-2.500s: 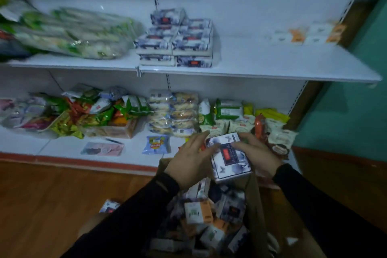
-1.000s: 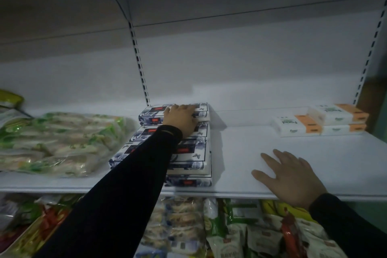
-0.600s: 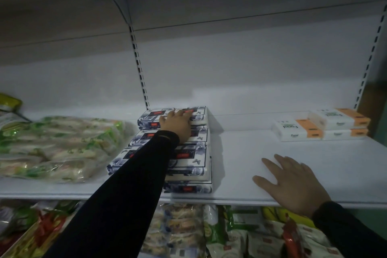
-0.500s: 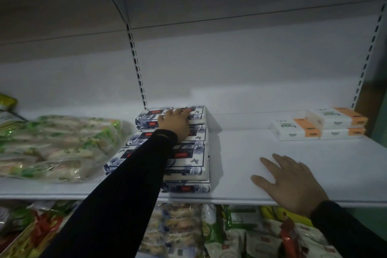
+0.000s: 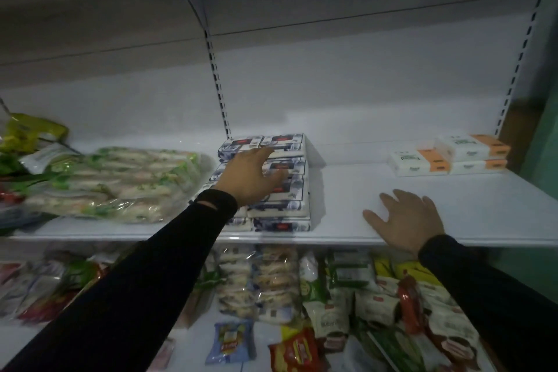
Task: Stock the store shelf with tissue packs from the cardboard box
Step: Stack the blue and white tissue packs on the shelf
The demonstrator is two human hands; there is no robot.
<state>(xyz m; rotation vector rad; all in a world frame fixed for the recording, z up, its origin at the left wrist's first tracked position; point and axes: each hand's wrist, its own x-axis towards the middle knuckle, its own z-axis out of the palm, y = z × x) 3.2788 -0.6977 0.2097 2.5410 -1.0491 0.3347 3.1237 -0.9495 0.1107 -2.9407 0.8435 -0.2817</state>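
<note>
A stack of blue-and-white tissue packs (image 5: 283,190) stands in the middle of the white shelf (image 5: 347,235). Its top pack (image 5: 282,142) lies at the back of the stack. My left hand (image 5: 252,175) hovers over the stack with fingers spread and relaxed, holding nothing. My right hand (image 5: 406,220) lies flat on the bare shelf to the right of the stack, fingers spread. The cardboard box is out of view.
White-and-orange tissue packs (image 5: 447,154) sit at the shelf's back right. Clear bags of green-and-white goods (image 5: 114,184) fill the left side. The lower shelf holds snack packets (image 5: 332,311). A slotted upright (image 5: 217,81) runs up the back wall.
The tissue pack carried up from the box now lies on top of the stack. My left hand has lifted off it and drawn back slightly. My right hand stays flat on the shelf.
</note>
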